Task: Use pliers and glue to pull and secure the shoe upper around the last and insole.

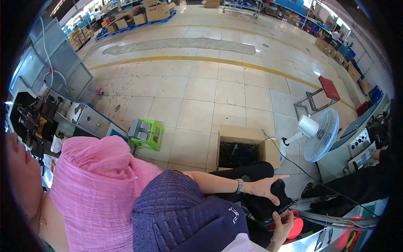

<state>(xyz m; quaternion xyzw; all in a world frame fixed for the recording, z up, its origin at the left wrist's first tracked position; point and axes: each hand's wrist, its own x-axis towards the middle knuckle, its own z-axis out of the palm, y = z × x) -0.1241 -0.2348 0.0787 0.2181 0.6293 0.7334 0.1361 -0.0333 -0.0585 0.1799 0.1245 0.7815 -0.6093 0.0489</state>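
A pale, glossy tiled floor (195, 109) spreads toward twelve o'clock, crossed by a curved yellow stripe (168, 58). My left hand (261, 187), below a metal-banded wristwatch (239, 186), grips a black, shoe-shaped piece (261, 212) at about five o'clock in my view, with thumb bent and index finger stretched out. My right hand (284, 225) pinches its near edge between thumb and fingers. From my left hand, an open brown cardboard box (242, 132) with dark contents sits at eleven o'clock, a white-and-blue round fan (322, 136) between one and two, and a person in pink (94, 193) at nine.
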